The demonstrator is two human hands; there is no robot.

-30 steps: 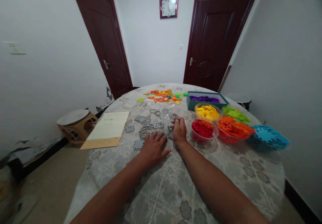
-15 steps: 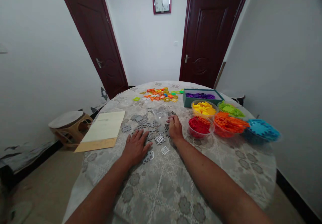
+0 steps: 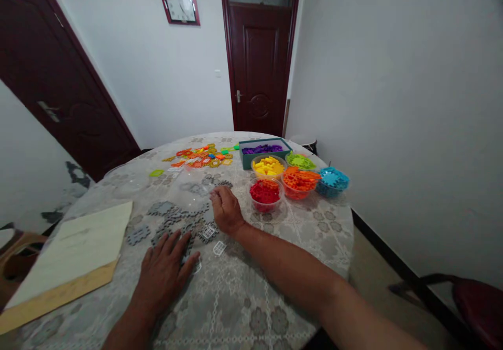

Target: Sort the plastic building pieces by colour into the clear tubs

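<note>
My right hand (image 3: 228,212) is closed, its fingertips pinching the edge of a clear plastic container (image 3: 188,194) tilted just above the table. Under and around it lie flat grey toothed building pieces (image 3: 160,208). With fingers spread, my left hand (image 3: 164,269) rests palm down at the near edge of these pieces and partly covers some. White window-shaped pieces (image 3: 219,248) lie between the two hands. To the right of my right hand stands a clear tub of red pieces (image 3: 266,192).
Tubs of yellow (image 3: 269,165), orange (image 3: 299,179), blue (image 3: 332,178) and green pieces (image 3: 301,161) stand at the right, near a dark green box (image 3: 247,162) of purple pieces. Mixed pieces (image 3: 196,156) are scattered at the back. Paper sheets (image 3: 78,250) lie at the left edge.
The view has swung to the right, so everything sits further left in the picture. My right hand keeps its hold on the clear container. My left hand still lies by the grey pieces.
</note>
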